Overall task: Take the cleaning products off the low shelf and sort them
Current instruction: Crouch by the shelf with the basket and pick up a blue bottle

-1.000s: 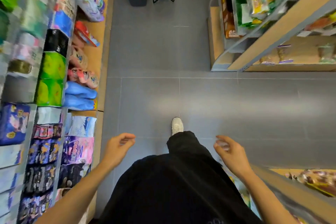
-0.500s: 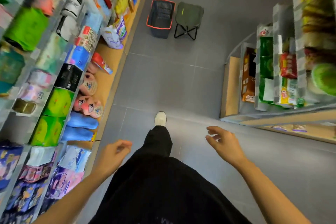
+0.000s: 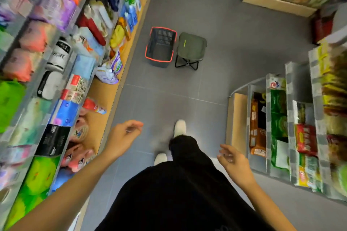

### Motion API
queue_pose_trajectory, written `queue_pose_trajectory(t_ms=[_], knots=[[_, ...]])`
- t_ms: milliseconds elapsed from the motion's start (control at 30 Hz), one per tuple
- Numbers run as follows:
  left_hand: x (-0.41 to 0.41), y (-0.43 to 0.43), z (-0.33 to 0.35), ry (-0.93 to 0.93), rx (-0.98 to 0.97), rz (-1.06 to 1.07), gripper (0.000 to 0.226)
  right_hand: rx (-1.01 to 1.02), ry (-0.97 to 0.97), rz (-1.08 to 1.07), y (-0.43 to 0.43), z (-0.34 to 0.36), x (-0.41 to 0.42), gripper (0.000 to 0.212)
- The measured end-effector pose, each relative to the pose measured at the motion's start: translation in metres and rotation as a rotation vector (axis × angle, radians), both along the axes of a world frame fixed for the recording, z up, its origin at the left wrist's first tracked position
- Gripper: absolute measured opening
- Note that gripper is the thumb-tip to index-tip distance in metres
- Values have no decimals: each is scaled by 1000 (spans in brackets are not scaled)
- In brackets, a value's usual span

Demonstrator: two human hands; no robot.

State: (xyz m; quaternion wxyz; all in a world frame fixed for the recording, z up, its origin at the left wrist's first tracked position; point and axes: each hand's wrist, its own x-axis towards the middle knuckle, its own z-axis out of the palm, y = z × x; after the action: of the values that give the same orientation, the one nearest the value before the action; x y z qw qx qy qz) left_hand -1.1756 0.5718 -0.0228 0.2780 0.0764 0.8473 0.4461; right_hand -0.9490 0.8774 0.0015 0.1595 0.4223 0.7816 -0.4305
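Observation:
I stand in a shop aisle, looking down. A low wooden shelf [image 3: 105, 99] runs along the left with cleaning products on it: a white and purple refill pouch [image 3: 110, 70], a red pouch [image 3: 93, 107], yellow and blue packs [image 3: 122, 30] farther up. My left hand [image 3: 124, 135] hangs over the floor beside that shelf, fingers loosely curled, holding nothing. My right hand [image 3: 232, 162] is out to the right, fingers relaxed and empty. Both hands are well short of the products.
A grey shopping basket with a red rim [image 3: 160, 47] stands on the tiled floor ahead, a small green folding stool [image 3: 190, 47] right beside it. Upper shelves of tissue packs [image 3: 37, 110] line the left. A snack rack [image 3: 281, 122] juts in on the right.
I have stepped forward along the aisle. The basket and stool now lie closer and lower in view. Both hands stayed empty and lifted slightly.

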Motion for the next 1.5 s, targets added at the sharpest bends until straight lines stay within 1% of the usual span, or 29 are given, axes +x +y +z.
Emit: queue_pose_trajectory(t_ms=[100, 233, 433, 467, 533, 600, 633, 767, 833, 900, 1000, 1100, 1200, 1267, 1367, 1500], knots=[[-63, 34, -10, -6, -19, -13, 33, 7, 9, -13, 37, -14, -59, 37], [-138, 66, -14, -22, -104, -10, 36, -49, 14, 47, 88, -27, -152, 39], [-227, 94, -7, -137, -182, 116, 19, -68, 71, 217, 148, -23, -317, 39], [-241, 99, -4, -153, -174, 147, 17, -70, 74, 247, 156, -21, -344, 39], [-268, 111, -1, -177, -139, 197, 21, -68, 81, 301, 169, -17, -397, 39], [-301, 125, -6, -199, -112, 231, 15, -61, 91, 350, 182, -17, -450, 38], [-318, 132, -11, -205, -113, 243, 16, -57, 92, 372, 188, -17, -476, 38], [-400, 171, -35, -189, -97, 274, 19, -38, 76, 417, 212, -21, -572, 37], [-447, 193, -47, -221, -68, 305, 19, -33, 47, 412, 224, -23, -617, 36], [-491, 214, -53, -234, -36, 327, 19, -30, 25, 411, 237, -23, -657, 36], [-552, 242, -52, -196, -14, 344, 19, 2, -11, 458, 262, -19, -714, 38], [-606, 266, -48, -176, 50, 378, 21, 32, -30, 499, 290, -10, -766, 39], [-654, 289, -50, -163, 67, 391, 17, 45, -21, 540, 321, -3, -817, 35], [-681, 302, -56, -150, 80, 418, 22, 42, -5, 575, 342, -4, -854, 34], [-719, 324, -72, -146, 60, 469, 28, 13, -28, 680, 371, -16, -921, 34], [-761, 360, -110, -241, -23, 613, 20, -62, -77, 918, 397, -66, -1033, 38]])
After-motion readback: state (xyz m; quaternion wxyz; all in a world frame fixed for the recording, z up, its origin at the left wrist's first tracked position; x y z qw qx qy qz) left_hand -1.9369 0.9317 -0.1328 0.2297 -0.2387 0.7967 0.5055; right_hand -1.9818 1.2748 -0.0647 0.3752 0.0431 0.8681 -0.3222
